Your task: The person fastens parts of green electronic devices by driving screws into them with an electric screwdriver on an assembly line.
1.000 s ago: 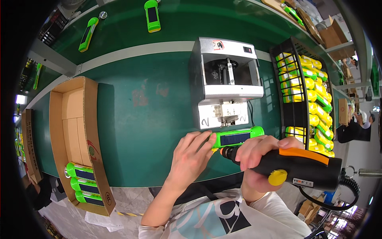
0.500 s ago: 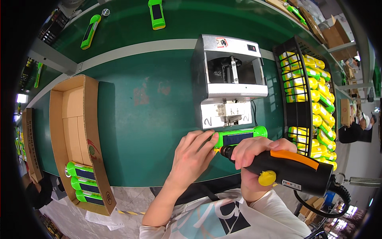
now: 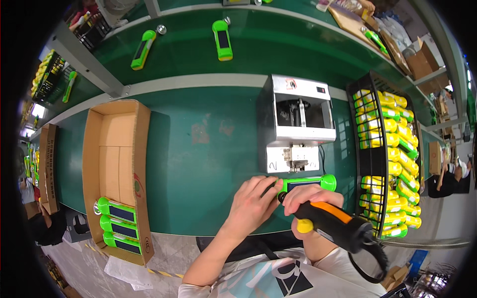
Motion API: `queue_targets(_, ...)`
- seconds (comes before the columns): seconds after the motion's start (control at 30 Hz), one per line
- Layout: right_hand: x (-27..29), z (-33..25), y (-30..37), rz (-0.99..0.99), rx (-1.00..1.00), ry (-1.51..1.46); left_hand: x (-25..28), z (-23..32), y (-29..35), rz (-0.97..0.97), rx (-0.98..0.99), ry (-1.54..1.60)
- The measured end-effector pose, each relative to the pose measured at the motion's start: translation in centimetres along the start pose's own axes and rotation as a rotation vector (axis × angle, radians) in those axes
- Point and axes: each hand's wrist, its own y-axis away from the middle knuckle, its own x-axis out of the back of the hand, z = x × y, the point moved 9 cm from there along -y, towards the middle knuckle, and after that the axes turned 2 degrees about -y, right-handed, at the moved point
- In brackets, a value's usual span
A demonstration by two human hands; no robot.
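Note:
My left hand (image 3: pixel 252 202) has its fingertips closed on the left end of a green flashlight (image 3: pixel 328 183) with a dark panel, lying crosswise at the front of the table. My right hand (image 3: pixel 314 197) is wrapped around a black electric screwdriver (image 3: pixel 348 229) with an orange lever and a yellow blob on its side. The screwdriver's nose meets the flashlight's left end beside my left fingers; its very tip is hidden. Just behind the flashlight stands a grey-and-black machine (image 3: pixel 304 135) with a white base plate.
At the left, a cardboard box (image 3: pixel 142 159) holds three green flashlights (image 3: pixel 119 231) at its near end. A black wire basket (image 3: pixel 371 161) full of yellow-and-green pieces (image 3: pixel 397 169) stands at the right. On the far strip lie two more flashlights (image 3: pixel 223 42).
The view has shifted, so the table and its things sit lower in the picture. The screwdriver's rear end has swung toward me, and both hands stay at the flashlight.

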Motion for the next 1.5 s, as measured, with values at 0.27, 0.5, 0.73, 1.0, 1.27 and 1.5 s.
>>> queue_targets(0.27,0.6,1.2,1.5,0.018,-0.035,-0.143,0.6,0.7,0.1,0.014,-0.061,-0.043)
queue_targets(0.5,0.3,-0.1,1.3,0.025,-0.089,0.063,0.9,1.9,0.0,0.015,-0.104,-0.1)
queue_targets(0.73,1.0,1.4,3.0,0.185,-0.047,0.278,1.1,2.4,0.5,0.031,-0.117,-0.027)
queue_targets(1.0,2.3,-0.4,2.2,0.278,-0.006,0.306,0.3,2.1,0.4,0.071,-0.184,-0.014)
queue_targets(1.27,7.8,-8.2,-0.9,0.397,0.067,-0.135,-1.1,0.7,-0.5,0.021,-0.133,-0.117)
queue_targets(1.5,13.7,-13.3,1.6,0.293,0.311,-0.159,5.3,10.0,-4.0,0.16,-0.49,-0.195)
